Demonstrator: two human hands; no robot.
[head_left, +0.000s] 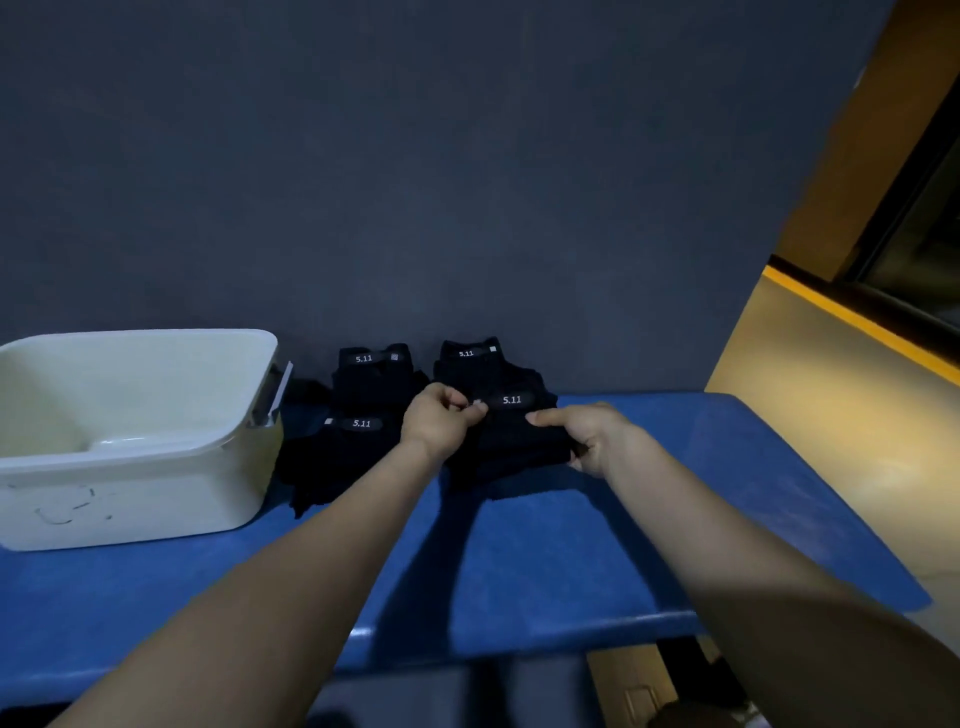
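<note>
Right of the white plastic tub (130, 499), the left hand (441, 422) and right hand (593, 437) grip a folded black cloth shirt (519, 434) to lay it neat.

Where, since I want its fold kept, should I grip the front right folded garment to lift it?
Probably by its two side edges, coming from the near side with both hands. The folded garment lies flat in loose layers, so the left hand and right hand should pinch through all layers together.

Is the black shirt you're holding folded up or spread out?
Folded: the black shirt is a compact bundle, label on top, gripped by the left hand and right hand.
</note>
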